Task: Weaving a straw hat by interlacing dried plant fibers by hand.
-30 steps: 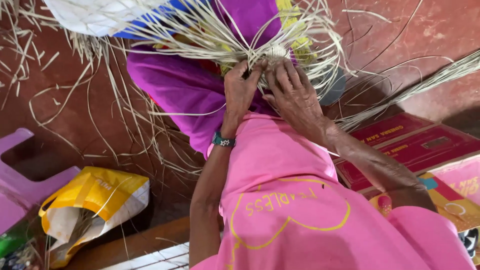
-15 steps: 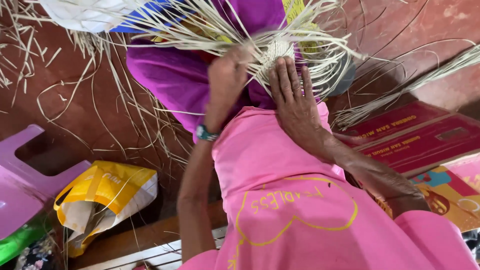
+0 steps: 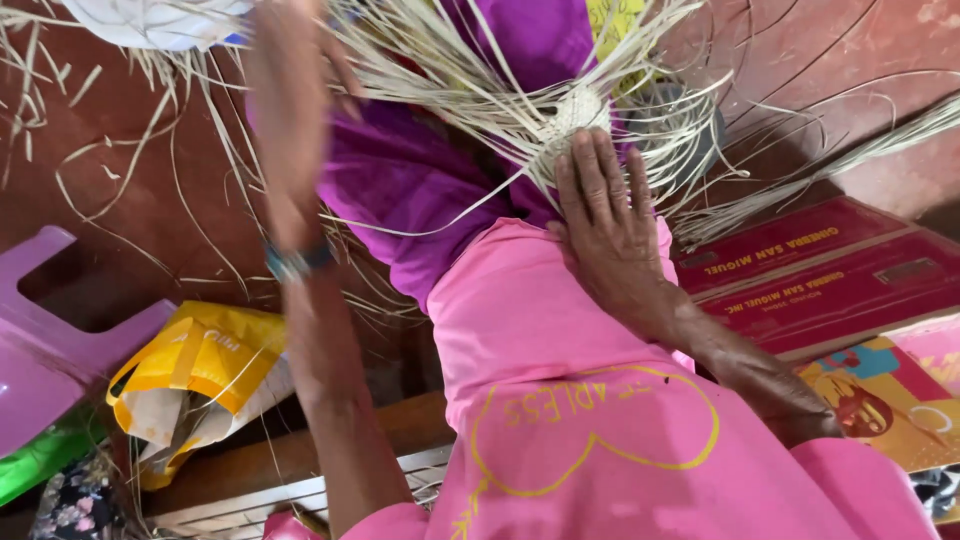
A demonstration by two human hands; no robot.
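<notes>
At the far left a purple plastic stool [image 3: 40, 350] stands on the reddish floor [image 3: 110, 200], with a strip of green plastic [image 3: 40, 465] below it. Just right of the stool lies a crumpled yellow bag [image 3: 195, 365] with white patches and a pale lining, loose straw strands trailing over it. Above, at the top edge, a white woven piece [image 3: 160, 20] shows in part.

The left hand [image 3: 290, 70] is raised high, blurred, among pale straw strips [image 3: 440, 70]; whether it pinches one cannot be told. A teal band [image 3: 298, 262] circles that wrist.

In the middle, on the lap over purple cloth [image 3: 410, 190] and a pink garment [image 3: 560, 400] with a yellow outline drawing, sits the small woven straw start [image 3: 572, 112], strips fanning out from it in every direction. The right hand [image 3: 612, 215] lies flat with fingers spread, fingertips pressing on the strips just below the woven centre.

To the right lie flat red cardboard boxes [image 3: 830, 275], long and rectangular with pale lettering, and below them a colourful printed sheet [image 3: 885, 395] in yellow, blue and pink.
</notes>
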